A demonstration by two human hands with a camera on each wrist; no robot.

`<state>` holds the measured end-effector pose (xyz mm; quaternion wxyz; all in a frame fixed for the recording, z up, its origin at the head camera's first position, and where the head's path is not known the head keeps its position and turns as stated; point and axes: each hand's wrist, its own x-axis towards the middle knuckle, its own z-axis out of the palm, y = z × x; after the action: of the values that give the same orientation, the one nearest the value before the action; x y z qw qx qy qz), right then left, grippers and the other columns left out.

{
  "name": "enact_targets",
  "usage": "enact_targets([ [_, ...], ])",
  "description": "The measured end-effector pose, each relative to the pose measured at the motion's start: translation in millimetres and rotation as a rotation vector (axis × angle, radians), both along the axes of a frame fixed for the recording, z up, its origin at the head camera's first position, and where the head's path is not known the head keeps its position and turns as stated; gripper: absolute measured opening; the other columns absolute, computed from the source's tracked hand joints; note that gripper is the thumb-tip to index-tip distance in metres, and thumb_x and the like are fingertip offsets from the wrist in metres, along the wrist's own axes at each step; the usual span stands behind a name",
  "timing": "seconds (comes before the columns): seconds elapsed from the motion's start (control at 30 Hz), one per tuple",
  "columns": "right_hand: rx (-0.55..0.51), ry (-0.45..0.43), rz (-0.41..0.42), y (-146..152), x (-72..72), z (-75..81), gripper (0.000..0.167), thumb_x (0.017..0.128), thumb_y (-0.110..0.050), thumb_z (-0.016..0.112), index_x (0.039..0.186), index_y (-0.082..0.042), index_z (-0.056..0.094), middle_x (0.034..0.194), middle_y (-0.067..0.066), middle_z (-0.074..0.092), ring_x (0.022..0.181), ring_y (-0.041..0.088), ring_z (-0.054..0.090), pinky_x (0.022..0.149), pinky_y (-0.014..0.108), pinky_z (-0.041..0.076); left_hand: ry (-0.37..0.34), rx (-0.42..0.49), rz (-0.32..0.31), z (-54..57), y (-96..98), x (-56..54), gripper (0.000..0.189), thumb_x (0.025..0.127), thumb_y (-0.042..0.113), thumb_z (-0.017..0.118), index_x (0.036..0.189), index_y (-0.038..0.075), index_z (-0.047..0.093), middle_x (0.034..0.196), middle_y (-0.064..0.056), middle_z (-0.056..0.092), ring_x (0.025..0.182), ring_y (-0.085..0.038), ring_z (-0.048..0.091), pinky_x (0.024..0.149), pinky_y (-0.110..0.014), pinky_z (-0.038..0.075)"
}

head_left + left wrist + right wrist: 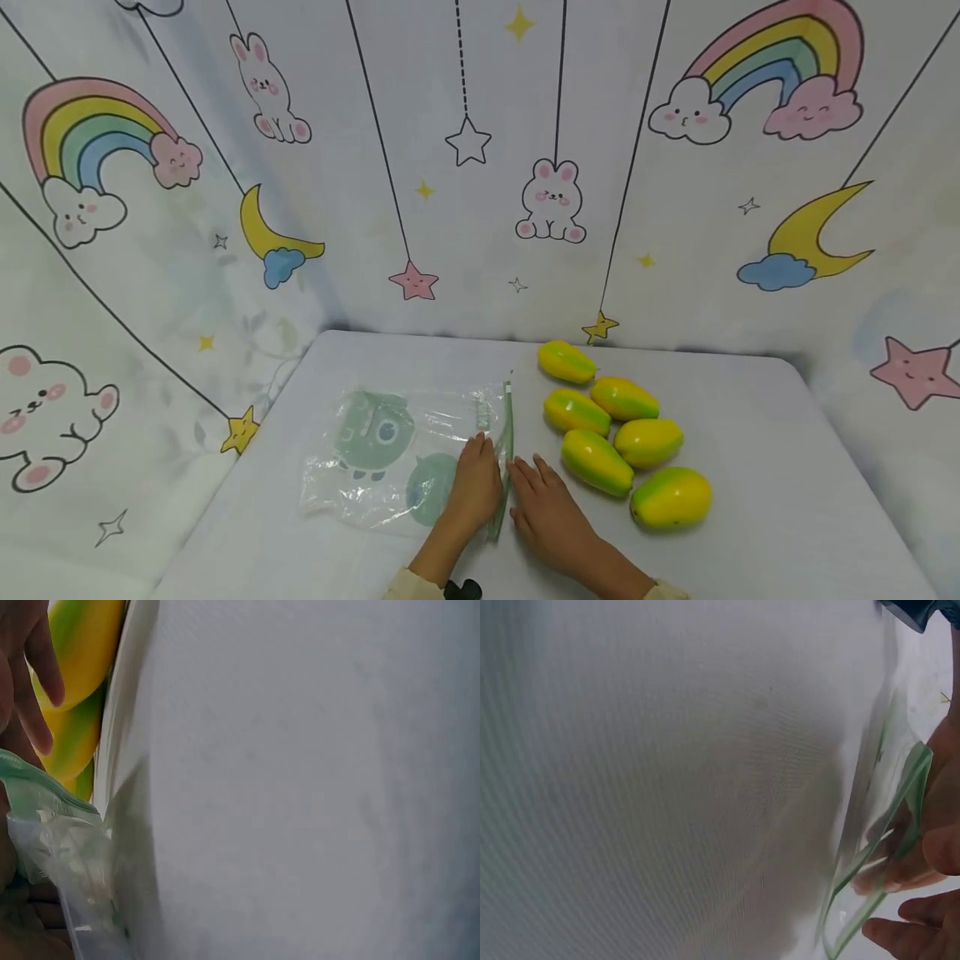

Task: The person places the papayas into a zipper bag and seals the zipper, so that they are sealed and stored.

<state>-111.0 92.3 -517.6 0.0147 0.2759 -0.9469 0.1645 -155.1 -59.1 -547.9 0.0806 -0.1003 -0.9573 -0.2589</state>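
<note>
A clear zip bag (375, 517) with green cartoon prints lies left of centre on the table, its green-edged mouth facing right. My left hand (477, 487) is at the mouth end and holds the bag there. The right wrist view shows the green rims of the zip bag (900, 799) parted, with the left hand's fingers (911, 874) near them. My right hand (551, 517) is just right of the green edge, fingers extended. In the left wrist view, the right hand's fingers (43, 660) hang above the raised bag edge (52, 793).
Several yellow-green mangoes lie right of the hands, the nearest mango (672, 498) near my right forearm. A white cloth covers the table (780, 500). Behind it hangs a printed curtain (480, 217) with rainbows, moons and rabbits.
</note>
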Motion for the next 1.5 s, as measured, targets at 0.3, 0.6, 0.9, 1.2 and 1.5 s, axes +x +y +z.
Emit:
enact_targets([
  [0.3, -0.002, 0.022, 0.014, -7.7, -9.4, 0.6, 0.052, 0.097, -0.018, 0.056, 0.146, -0.005, 0.043, 0.145, 0.013, 0.051, 0.137, 0.042, 0.039, 0.110, 0.055, 0.038, 0.006, 0.038, 0.007, 11.0, 2.0, 4.8, 0.033, 0.098, 0.002, 0.048, 0.124, -0.018, 0.054, 0.131, -0.032, 0.053, 0.124, -0.044, 0.052, 0.104, -0.051, 0.045],
  [0.6, 0.096, -0.090, 0.030, -7.6, -13.8, -8.5, 0.055, 0.095, -0.027, 0.060, 0.144, -0.007, 0.047, 0.148, 0.015, 0.047, 0.136, 0.040, 0.043, 0.106, 0.057, 0.041, 0.030, 0.084, 0.028, 26.7, 3.6, 8.6, 0.033, 0.098, 0.001, 0.047, 0.125, -0.017, 0.054, 0.130, -0.032, 0.055, 0.125, -0.045, 0.051, 0.108, -0.061, 0.037],
  [0.9, 0.222, -0.152, 0.019, -14.7, -8.7, -11.4, 0.059, 0.090, -0.035, 0.068, 0.143, -0.019, 0.051, 0.153, 0.012, 0.041, 0.137, 0.042, 0.039, 0.104, 0.064, 0.040, 0.159, 0.046, 0.078, 34.6, -2.5, 12.2, 0.025, 0.095, -0.003, 0.054, 0.118, -0.013, 0.058, 0.129, -0.029, 0.055, 0.122, -0.043, 0.052, 0.109, -0.056, 0.039],
  [1.2, 0.293, -0.195, 0.017, -15.3, -2.0, -7.6, 0.066, 0.087, -0.041, 0.071, 0.144, -0.018, 0.049, 0.155, 0.013, 0.038, 0.138, 0.042, 0.039, 0.104, 0.063, 0.041, 0.302, -0.005, 0.162, 54.1, -23.0, 6.6, 0.018, 0.095, -0.002, 0.056, 0.110, -0.011, 0.062, 0.124, -0.027, 0.058, 0.115, -0.040, 0.057, 0.103, -0.050, 0.047],
  [1.5, 0.289, -0.180, 0.054, -8.9, -2.5, -10.1, 0.067, 0.088, -0.046, 0.068, 0.145, -0.018, 0.048, 0.156, 0.012, 0.037, 0.138, 0.041, 0.038, 0.104, 0.060, 0.042, 0.305, -0.046, 0.184, 61.8, -38.0, 7.7, 0.017, 0.093, 0.010, 0.066, 0.077, 0.008, 0.062, 0.074, -0.005, 0.049, 0.059, -0.014, 0.045, 0.050, -0.022, 0.038],
])
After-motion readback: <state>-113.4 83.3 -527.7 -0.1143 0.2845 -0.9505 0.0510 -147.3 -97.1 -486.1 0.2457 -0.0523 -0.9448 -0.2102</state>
